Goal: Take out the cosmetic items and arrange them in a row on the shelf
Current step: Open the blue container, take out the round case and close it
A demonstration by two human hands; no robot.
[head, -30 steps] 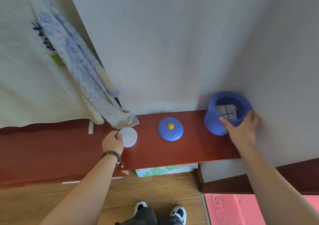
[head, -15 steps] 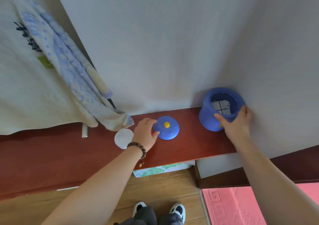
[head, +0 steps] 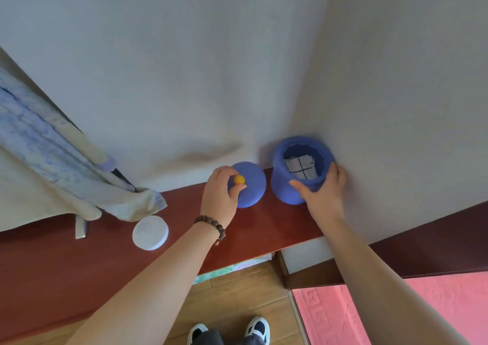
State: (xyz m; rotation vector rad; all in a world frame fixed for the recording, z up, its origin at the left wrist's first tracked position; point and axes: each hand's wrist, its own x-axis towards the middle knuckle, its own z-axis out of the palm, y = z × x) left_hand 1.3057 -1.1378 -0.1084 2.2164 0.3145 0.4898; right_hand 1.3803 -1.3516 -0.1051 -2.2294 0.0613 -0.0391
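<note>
Blue lid point(head: 250, 184) pinched by its yellow knob point(head: 239, 179) in left hand point(head: 220, 198), just beside blue pot point(head: 298, 172) on red shelf point(head: 264, 228). Right hand point(head: 323, 194) clasped round pot rim, steadying. White disc point(head: 150, 233) lying well left. Best lifted straight, lowered squarely onto rim.

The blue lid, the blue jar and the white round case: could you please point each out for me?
blue lid point(head: 253, 186), head view, on its domed top.
blue jar point(head: 284, 186), head view, on its outer wall.
white round case point(head: 150, 233), head view, on its flat top.
</note>
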